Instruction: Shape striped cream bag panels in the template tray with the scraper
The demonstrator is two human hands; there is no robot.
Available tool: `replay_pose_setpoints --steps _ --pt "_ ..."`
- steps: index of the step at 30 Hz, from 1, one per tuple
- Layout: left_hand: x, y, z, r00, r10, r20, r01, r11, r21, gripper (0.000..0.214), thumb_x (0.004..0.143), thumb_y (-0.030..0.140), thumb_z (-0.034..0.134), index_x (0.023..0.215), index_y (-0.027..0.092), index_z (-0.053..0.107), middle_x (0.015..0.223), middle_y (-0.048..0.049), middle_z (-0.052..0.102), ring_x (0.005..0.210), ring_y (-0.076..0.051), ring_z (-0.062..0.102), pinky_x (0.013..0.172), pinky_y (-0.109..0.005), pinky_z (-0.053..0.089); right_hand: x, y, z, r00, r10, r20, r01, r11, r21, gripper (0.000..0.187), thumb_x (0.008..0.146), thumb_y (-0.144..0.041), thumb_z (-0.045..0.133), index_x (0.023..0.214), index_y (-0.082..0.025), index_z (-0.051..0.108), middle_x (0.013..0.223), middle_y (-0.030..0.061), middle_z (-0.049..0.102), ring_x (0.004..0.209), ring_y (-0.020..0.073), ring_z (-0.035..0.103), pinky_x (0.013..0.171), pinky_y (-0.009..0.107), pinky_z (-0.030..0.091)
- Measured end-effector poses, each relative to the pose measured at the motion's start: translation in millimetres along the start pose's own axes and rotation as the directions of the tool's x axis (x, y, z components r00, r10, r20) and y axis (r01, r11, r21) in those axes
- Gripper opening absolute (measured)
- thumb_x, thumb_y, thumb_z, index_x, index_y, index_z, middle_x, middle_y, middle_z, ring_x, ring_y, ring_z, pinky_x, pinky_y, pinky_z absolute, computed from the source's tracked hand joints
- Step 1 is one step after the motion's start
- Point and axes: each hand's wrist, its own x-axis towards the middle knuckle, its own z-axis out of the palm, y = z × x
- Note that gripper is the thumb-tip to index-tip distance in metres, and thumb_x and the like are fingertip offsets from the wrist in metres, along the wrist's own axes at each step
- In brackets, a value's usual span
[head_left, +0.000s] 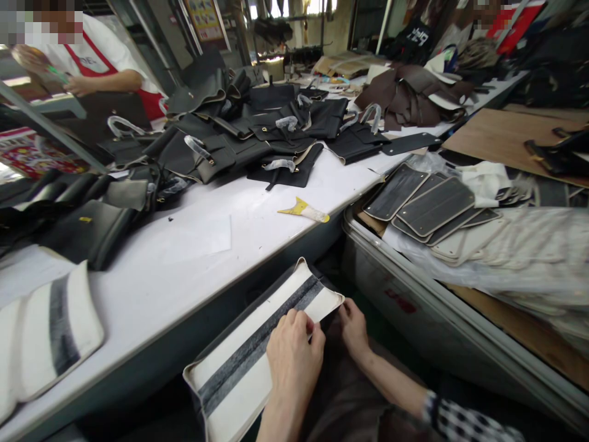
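A dark bag (271, 293) lies tilted across my lap, with its pale bottom facing up. A dark grey strip (251, 350) runs lengthwise down the middle of that bottom. My left hand (294, 347) rests on it, fingers curled and thumb close to the forefinger. What those fingers pinch, if anything, is too small to tell. At the bag's far right corner, my right hand (353, 325) grips the edge between thumb and fingers. Part of the right hand's fingers is hidden behind the corner.
A white table (184, 264) carries several black handbags (276, 123), a yellow-and-white scrap (304, 210) and pale panels (50, 337). To my right, a large bin (442, 307) holds dark rounded panels (435, 205). Brown leather pieces (409, 95) lie farther back. A person in a red apron (99, 58) stands at far left.
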Motion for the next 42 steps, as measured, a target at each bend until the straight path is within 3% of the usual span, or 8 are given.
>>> replay_pose_setpoints --steps 3,7,9,14,18,22,31,42 --pt "0 0 -0.6 1.000 -0.007 0.006 0.007 1.000 -0.004 0.015 0.091 0.023 0.050 0.076 0.021 0.055 0.083 -0.0010 0.061 0.081 -0.020 0.058 0.067 -0.031 0.035 -21 -13 -27 0.954 -0.273 0.124 0.284 0.956 -0.077 0.027 0.098 -0.023 0.049 0.120 -0.017 0.063 0.119 0.0104 0.062 0.111 0.0241 0.060 0.097 0.042 0.051" --pt "0 0 -2.1 1.000 -0.007 -0.007 0.007 1.000 -0.017 0.015 0.090 0.021 0.051 0.075 0.021 0.054 0.081 -0.0006 0.060 0.079 -0.019 0.058 0.067 -0.031 0.035 -28 -36 -42 0.699 -0.630 0.339 0.708 0.675 -0.207 0.051 0.094 -0.006 0.046 0.144 -0.017 0.044 0.138 0.0121 0.052 0.131 0.0271 0.046 0.110 0.049 0.042" --pt "1 1 -1.9 1.000 -0.001 -0.019 0.001 1.000 -0.013 0.015 0.089 0.022 0.052 0.075 0.021 0.054 0.081 -0.0007 0.060 0.079 -0.019 0.058 0.066 -0.031 0.035 -23 -40 -37 0.643 -0.655 0.396 0.763 0.590 -0.263 0.054 0.094 -0.003 0.044 0.146 -0.016 0.040 0.138 0.0116 0.053 0.133 0.0265 0.044 0.111 0.050 0.041" --pt "-8 -1 -4.3 0.999 0.037 -0.039 -0.040 0.998 -0.054 0.004 0.090 0.022 0.056 0.086 0.021 0.056 0.086 -0.0018 0.062 0.085 -0.021 0.058 0.072 -0.033 0.040 -15 -33 -26 0.625 -0.646 0.440 0.781 0.528 -0.333 0.054 0.094 -0.005 0.046 0.147 -0.016 0.039 0.140 0.0106 0.052 0.134 0.0263 0.043 0.111 0.050 0.039" --pt "-38 -20 -11.7 0.996 0.036 -0.077 -0.045 0.991 -0.126 0.031 0.085 0.014 0.064 0.114 0.020 0.052 0.097 -0.0025 0.062 0.092 -0.023 0.057 0.080 -0.037 0.043 -18 -30 -27 0.632 -0.639 0.438 0.775 0.512 -0.370 0.053 0.095 -0.011 0.050 0.147 -0.018 0.039 0.140 0.0103 0.052 0.131 0.0274 0.046 0.111 0.050 0.040" --pt "-68 -45 -10.9 0.994 0.013 -0.113 -0.021 0.997 -0.075 0.004 0.092 0.018 0.056 0.092 0.022 0.056 0.093 -0.0022 0.059 0.089 -0.024 0.053 0.077 -0.038 0.041 -21 -33 -23 0.635 -0.648 0.420 0.772 0.521 -0.364 0.053 0.095 -0.017 0.053 0.146 -0.021 0.041 0.138 0.0102 0.053 0.130 0.0291 0.047 0.110 0.052 0.041" --pt "-70 -45 -5.3 0.982 -0.061 -0.181 0.051 0.997 -0.062 0.020 0.096 0.015 0.043 0.082 0.019 0.056 0.083 -0.0037 0.058 0.080 -0.023 0.052 0.072 -0.037 0.038 -47 -46 -5 0.636 -0.670 0.383 0.771 0.569 -0.285 0.055 0.095 -0.015 0.053 0.148 -0.021 0.039 0.134 0.0144 0.052 0.126 0.0330 0.049 0.102 0.057 0.046" --pt "-99 -79 -17.2 0.974 -0.073 -0.216 0.033 0.982 -0.184 0.007 0.089 0.014 0.059 0.092 0.020 0.057 0.095 -0.0025 0.060 0.090 -0.023 0.053 0.080 -0.036 0.043 -88 -66 23 0.526 -0.707 0.473 0.848 0.479 -0.226 0.062 0.094 -0.011 0.051 0.152 -0.014 0.029 0.131 0.0206 0.052 0.127 0.0372 0.046 0.094 0.059 0.051"
